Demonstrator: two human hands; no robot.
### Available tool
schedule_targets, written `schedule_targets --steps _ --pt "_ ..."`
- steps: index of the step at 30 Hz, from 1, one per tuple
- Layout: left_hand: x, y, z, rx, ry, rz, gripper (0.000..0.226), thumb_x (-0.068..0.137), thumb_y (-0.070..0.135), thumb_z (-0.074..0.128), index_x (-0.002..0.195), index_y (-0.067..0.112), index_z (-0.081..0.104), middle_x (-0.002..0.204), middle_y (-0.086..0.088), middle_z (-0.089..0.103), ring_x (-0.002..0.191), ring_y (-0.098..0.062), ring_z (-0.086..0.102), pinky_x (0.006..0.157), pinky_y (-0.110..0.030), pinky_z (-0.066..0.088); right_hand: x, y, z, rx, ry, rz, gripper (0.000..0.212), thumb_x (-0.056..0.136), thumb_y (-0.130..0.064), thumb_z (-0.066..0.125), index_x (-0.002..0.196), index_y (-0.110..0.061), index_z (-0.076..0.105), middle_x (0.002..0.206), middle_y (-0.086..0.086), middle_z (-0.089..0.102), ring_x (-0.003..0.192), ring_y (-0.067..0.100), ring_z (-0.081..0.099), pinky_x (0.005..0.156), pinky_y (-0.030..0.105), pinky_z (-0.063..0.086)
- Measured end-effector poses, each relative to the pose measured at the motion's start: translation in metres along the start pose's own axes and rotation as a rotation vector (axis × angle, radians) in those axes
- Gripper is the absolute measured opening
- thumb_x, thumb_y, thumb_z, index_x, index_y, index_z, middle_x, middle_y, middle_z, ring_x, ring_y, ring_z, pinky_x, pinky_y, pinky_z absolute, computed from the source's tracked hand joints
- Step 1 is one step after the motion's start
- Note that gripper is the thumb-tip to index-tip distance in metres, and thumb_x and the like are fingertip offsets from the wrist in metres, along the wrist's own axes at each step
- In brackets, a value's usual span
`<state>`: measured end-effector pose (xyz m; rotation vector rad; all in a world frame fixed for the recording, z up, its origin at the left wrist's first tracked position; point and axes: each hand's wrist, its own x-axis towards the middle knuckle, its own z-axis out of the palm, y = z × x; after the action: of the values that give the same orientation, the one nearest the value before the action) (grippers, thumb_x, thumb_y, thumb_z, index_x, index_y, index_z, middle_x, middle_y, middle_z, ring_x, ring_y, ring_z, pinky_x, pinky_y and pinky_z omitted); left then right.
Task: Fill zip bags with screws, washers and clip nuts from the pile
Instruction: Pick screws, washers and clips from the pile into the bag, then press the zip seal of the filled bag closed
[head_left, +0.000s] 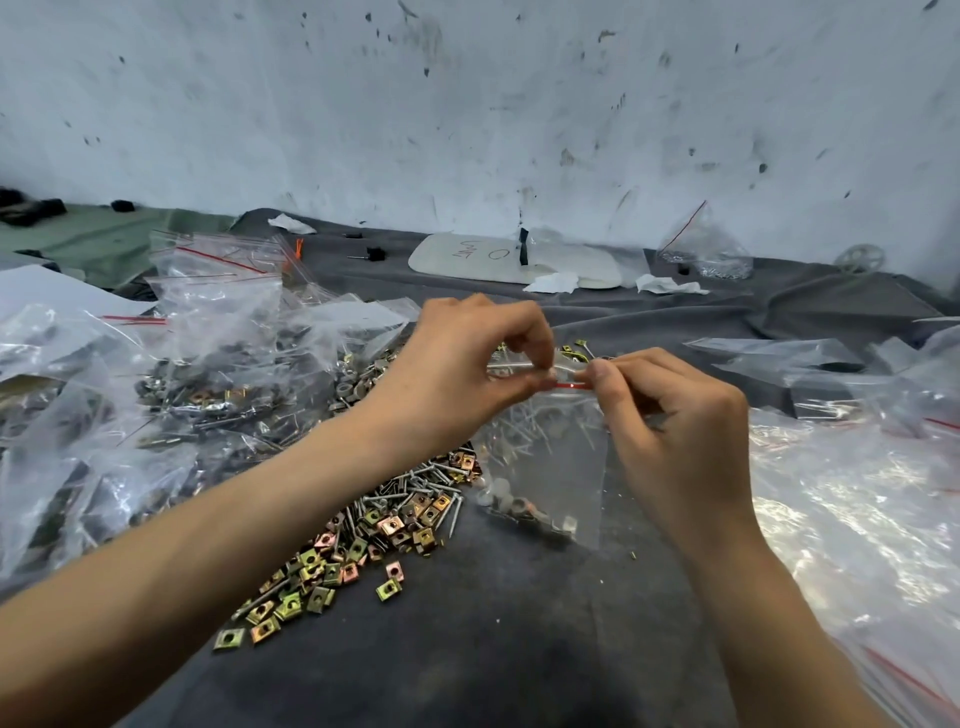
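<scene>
A small clear zip bag (550, 467) with a red strip at its top hangs above the dark cloth. Screws, washers and clip nuts lie inside it, gathered at the bottom. My left hand (462, 374) pinches the bag's top edge at the left. My right hand (670, 415) pinches the same edge at the right, thumb and forefinger on the red strip. Under my left forearm spreads the loose pile (363, 525) of silver screws and gold clip nuts.
Filled zip bags (218, 364) are heaped at the left. Empty clear bags (857, 493) lie stacked at the right. A white board (514, 260), scraps of paper and another filled bag (711, 249) sit near the stained wall. Dark cloth (493, 649) covers the surface.
</scene>
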<state>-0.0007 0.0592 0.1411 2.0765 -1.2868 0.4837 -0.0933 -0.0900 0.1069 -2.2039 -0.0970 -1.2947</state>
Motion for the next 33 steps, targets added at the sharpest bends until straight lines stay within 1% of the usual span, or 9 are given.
schedule_targets --steps 3,6,9,12,15,18,20,27,33 --pt "0.000 -0.003 0.002 0.008 -0.018 -0.041 0.014 0.083 0.042 0.066 0.085 0.029 0.064 0.077 0.028 0.055 0.085 0.000 0.051 0.089 -0.033 0.035 0.000 0.001 -0.002 -0.009 -0.004 -0.001 0.018 0.087 -0.014 0.061 0.078 -0.004 0.072 0.068 0.003 0.064 0.056 0.018 0.057 0.052 0.028 0.043" --pt "-0.001 -0.010 -0.005 0.114 -0.124 -0.054 0.032 0.082 0.055 0.056 0.095 0.028 0.068 0.086 0.023 0.061 0.088 -0.004 0.055 0.096 -0.030 0.032 0.000 0.003 -0.003 0.006 -0.042 0.013 0.005 0.080 -0.005 0.071 0.084 -0.007 0.074 0.075 -0.002 0.066 0.060 0.011 0.059 0.058 0.019 0.048" --pt "-0.002 -0.019 -0.011 0.142 -0.163 0.010 0.018 0.085 0.026 0.072 0.100 0.016 0.071 0.095 0.007 0.071 0.091 -0.012 0.064 0.079 -0.021 0.039 0.003 0.009 -0.006 0.017 -0.085 0.049 0.018 0.075 0.002 0.073 0.089 -0.011 0.075 0.080 -0.005 0.067 0.068 0.008 0.061 0.067 0.015 0.050" --pt "-0.005 -0.020 -0.015 0.090 -0.124 0.109 0.020 0.085 0.007 0.070 0.105 0.013 0.071 0.098 0.009 0.064 0.086 -0.003 0.060 0.078 -0.018 0.046 0.005 0.013 -0.013 0.127 -0.070 0.132 0.027 0.078 -0.001 0.073 0.090 -0.025 0.072 0.080 -0.015 0.068 0.073 0.005 0.064 0.070 0.013 0.050" --pt "-0.008 -0.018 -0.015 -0.047 -0.068 0.054 0.033 0.088 0.005 0.066 0.117 0.020 0.064 0.106 0.009 0.056 0.085 0.000 0.059 0.082 -0.015 0.048 0.007 0.017 -0.020 0.281 -0.066 0.280 0.040 0.079 -0.006 0.073 0.095 -0.042 0.065 0.078 -0.016 0.069 0.073 0.005 0.064 0.070 0.011 0.048" --pt "-0.011 -0.020 -0.012 -0.166 -0.042 -0.080 0.040 0.086 0.003 0.068 0.120 0.023 0.060 0.090 0.008 0.065 0.080 -0.005 0.064 0.082 -0.029 0.053 0.008 0.019 -0.024 0.344 -0.088 0.379 0.042 0.078 -0.004 0.073 0.097 -0.041 0.065 0.080 -0.009 0.071 0.075 0.012 0.065 0.070 0.013 0.048" --pt "-0.014 -0.022 -0.011 -0.193 -0.055 -0.114 0.041 0.085 0.005 0.070 0.119 0.025 0.060 0.080 0.011 0.065 0.077 -0.005 0.064 0.081 -0.028 0.053 0.007 0.019 -0.025 0.377 -0.112 0.419 0.043 0.078 -0.002 0.073 0.099 -0.039 0.065 0.081 -0.007 0.072 0.076 0.012 0.066 0.070 0.014 0.049" --pt "-0.014 -0.023 -0.012 -0.183 -0.157 -0.116 0.047 0.086 0.007 0.069 0.123 0.033 0.057 0.083 0.009 0.064 0.088 -0.013 0.064 0.083 -0.043 0.051 0.010 0.023 -0.032 0.463 -0.132 0.481 0.045 0.075 0.004 0.072 0.098 -0.034 0.067 0.071 -0.002 0.068 0.072 0.007 0.062 0.073 0.015 0.047" --pt "-0.013 -0.026 -0.010 -0.421 -0.183 -0.260 0.038 0.083 0.010 0.073 0.114 0.029 0.063 0.075 0.007 0.064 0.075 -0.005 0.061 0.074 -0.030 0.048 0.010 0.026 -0.037 0.465 -0.183 0.533 0.043 0.077 0.001 0.072 0.101 -0.034 0.065 0.070 -0.006 0.067 0.069 0.003 0.063 0.066 0.010 0.047"
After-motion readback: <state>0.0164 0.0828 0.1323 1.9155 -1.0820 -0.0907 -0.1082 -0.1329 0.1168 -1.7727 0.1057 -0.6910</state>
